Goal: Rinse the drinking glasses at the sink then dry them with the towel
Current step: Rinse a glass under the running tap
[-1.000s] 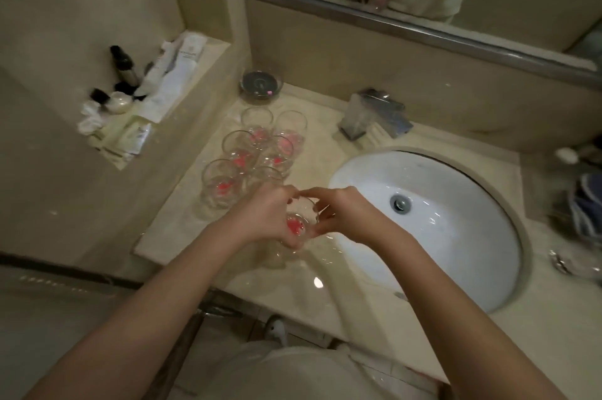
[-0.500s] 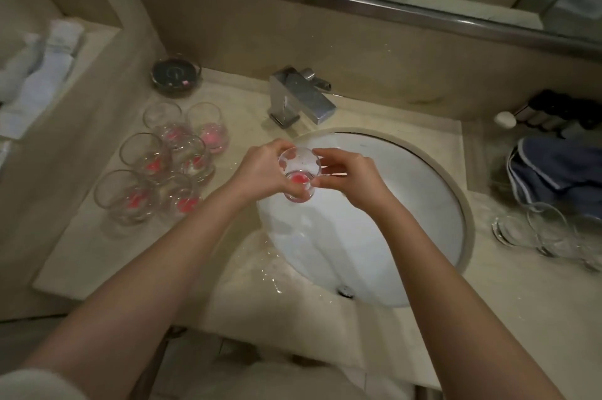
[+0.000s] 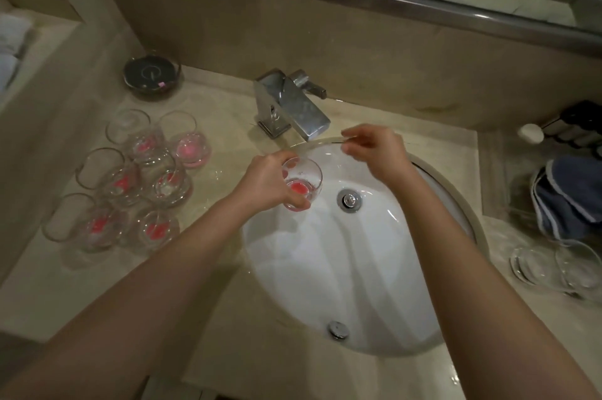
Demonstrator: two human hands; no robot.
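My left hand (image 3: 265, 183) grips a clear drinking glass (image 3: 303, 183) with a pink mark at its bottom, held over the left part of the white sink basin (image 3: 325, 269). My right hand (image 3: 379, 152) hovers empty beside the chrome faucet (image 3: 290, 106), its fingers loosely spread toward the spout. Several more glasses (image 3: 136, 184) with pink marks stand in a cluster on the counter to the left. At the right edge, a blue towel (image 3: 573, 200) lies above two clear glasses (image 3: 560, 269) on the counter.
A dark round dish (image 3: 151, 75) sits at the back left of the beige counter (image 3: 208, 302). A mirror runs along the wall above. White folded cloths (image 3: 9, 44) lie on a ledge at far left. Small dark bottles (image 3: 580, 129) stand at the back right.
The glass came from the counter's left side to over the basin. My right hand has let go of it and moved up toward the faucet; my left hand still holds it.
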